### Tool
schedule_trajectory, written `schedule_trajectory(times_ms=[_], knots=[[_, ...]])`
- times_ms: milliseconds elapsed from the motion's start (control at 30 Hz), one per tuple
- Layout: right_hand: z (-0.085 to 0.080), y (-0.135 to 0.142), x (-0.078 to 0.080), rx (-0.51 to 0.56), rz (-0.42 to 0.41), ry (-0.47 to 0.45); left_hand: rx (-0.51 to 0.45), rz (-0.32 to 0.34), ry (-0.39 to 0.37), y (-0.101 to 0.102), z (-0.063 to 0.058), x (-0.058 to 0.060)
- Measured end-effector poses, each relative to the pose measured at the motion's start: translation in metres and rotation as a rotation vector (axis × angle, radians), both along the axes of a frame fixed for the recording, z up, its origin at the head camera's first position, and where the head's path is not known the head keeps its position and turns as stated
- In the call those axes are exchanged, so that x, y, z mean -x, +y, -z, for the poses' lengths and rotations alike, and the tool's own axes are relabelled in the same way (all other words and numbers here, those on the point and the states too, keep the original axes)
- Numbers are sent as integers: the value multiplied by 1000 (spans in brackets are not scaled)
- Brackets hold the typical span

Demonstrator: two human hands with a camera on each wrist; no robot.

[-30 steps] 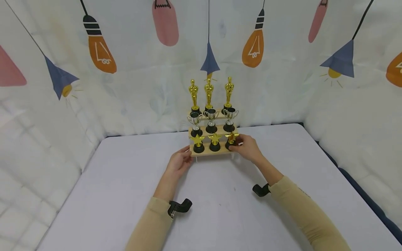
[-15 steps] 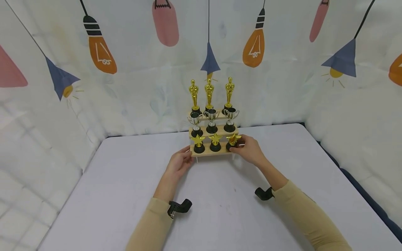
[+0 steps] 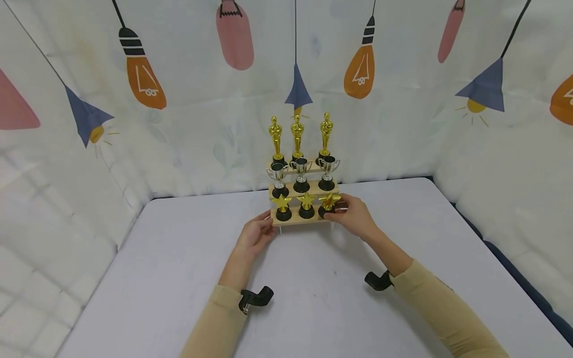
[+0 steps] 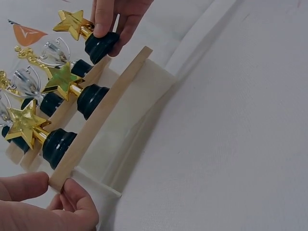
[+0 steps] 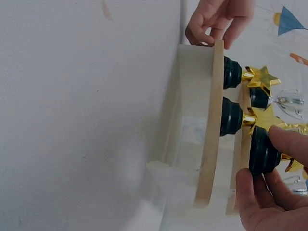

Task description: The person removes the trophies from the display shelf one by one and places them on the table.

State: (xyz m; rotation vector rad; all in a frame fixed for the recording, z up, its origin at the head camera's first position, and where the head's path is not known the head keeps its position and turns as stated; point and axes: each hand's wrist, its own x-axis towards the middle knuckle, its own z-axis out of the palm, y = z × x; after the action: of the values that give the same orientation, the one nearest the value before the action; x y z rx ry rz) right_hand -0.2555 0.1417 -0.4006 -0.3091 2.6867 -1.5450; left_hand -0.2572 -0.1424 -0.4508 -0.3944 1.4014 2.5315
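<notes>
A three-tier wooden display stand with clear side supports stands at the far middle of the table. My left hand pinches the left end of its lowest shelf between thumb and fingers. At the right end, my right hand grips a gold star trophy by its black base. Both wrist views show this base apart from the shelf, slightly above it. Beside it, a middle star trophy and a left star trophy stand upright on the shelf.
Several silver cup trophies line the middle shelf, and several gold figure statuettes the top one. Behind the stand hangs a pale cloth printed with lamps. White cloth covers the table.
The star trophy in my right hand has shifted slightly right, then back left over the lowest shelf. My left hand keeps its place on the stand. The head view has tilted slightly.
</notes>
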Motion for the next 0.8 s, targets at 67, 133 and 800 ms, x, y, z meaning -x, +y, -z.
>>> schedule_trajectory(times_ms=[67,133,800], knots=[[0,-1,-2,14,-6,-4,-4,2,-4,0,1,-1],[0,-1,-4,33,-13,-10,-2,3,-6,-1,2,-1],[13,-42,-26,79,-136,-85,-16,-14,-35,0,-2,0]])
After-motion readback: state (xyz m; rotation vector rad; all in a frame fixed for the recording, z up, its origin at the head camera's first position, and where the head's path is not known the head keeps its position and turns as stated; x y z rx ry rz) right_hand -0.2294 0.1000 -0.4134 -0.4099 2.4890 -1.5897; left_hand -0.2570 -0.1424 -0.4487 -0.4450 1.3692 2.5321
